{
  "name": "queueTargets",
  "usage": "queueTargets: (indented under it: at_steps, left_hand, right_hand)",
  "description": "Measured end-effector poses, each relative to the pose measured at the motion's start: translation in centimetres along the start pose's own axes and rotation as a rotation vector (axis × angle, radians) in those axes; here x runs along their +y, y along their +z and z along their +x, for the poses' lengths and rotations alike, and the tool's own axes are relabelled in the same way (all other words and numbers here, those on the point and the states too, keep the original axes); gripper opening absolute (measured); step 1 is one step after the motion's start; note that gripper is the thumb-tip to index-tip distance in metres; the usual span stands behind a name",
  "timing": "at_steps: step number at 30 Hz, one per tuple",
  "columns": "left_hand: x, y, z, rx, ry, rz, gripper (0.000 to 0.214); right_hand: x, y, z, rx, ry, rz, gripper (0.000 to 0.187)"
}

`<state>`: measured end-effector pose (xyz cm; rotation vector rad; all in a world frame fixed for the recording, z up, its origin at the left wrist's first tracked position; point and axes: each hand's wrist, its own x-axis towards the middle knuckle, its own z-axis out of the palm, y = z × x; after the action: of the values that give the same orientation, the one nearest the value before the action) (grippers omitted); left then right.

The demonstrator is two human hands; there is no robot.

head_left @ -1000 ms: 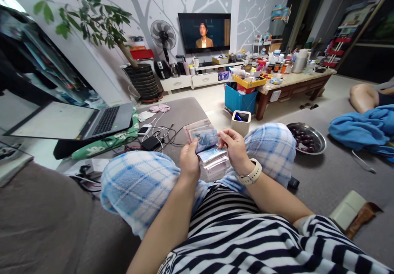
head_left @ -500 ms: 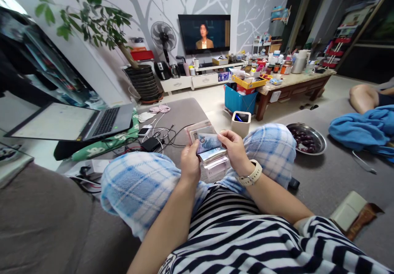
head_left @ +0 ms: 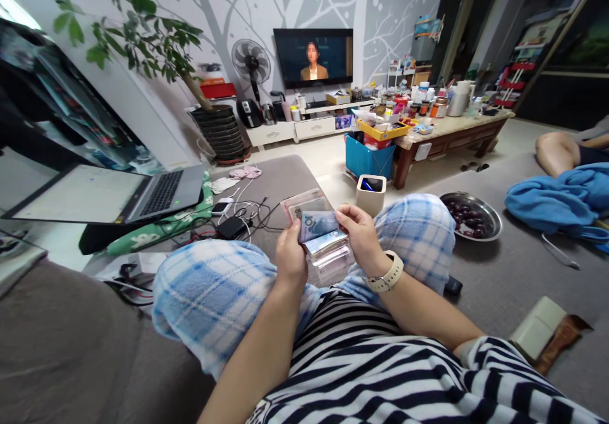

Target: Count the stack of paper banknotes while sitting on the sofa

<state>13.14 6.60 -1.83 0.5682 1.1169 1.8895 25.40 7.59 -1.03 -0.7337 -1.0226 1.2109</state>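
Wad of banknotes [head_left: 320,240] sits between both hands above plaid pyjama legs [head_left: 415,233], long axis running side to side; left hand [head_left: 290,256] and right hand [head_left: 361,233] equally near, fingers of each clamped on its ends

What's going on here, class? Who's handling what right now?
A seated person holds a sheaf of banknotes over their lap, gripped between the left hand and the right hand, which wears a white watch. An open laptop sits to their left, a steel bowl of dark fruit to their right, and another person's bare leg lies farther right.
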Motion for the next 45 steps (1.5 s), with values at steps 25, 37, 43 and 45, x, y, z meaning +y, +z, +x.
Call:
queueTargets:
  at_steps: [25, 37, 43, 45]
  left_hand:
    - [0.1, 0.0, -0.4, -0.275, -0.013, -0.114, 0.04]
    - [-0.1, -0.1, -0.4, -0.304, -0.008, -0.068, 0.036]
    - [-0.1, -0.1, -0.3, -0.283, 0.005, -0.06, 0.035]
    - [-0.3, -0.1, -0.2, -0.258, 0.002, -0.067, 0.035]
  right_hand:
    - [0.4, 0.0, 0.0, -0.016, 0.005, 0.032, 0.023]
    - [0.8, -0.2, 0.2, 0.008, -0.021, -0.022, 0.02]
    - [0.9, -0.2, 0.2, 0.008, -0.032, -0.047, 0.015]
    - [0.9, -0.2, 0.2, 0.014, -0.028, -0.055, 0.015]
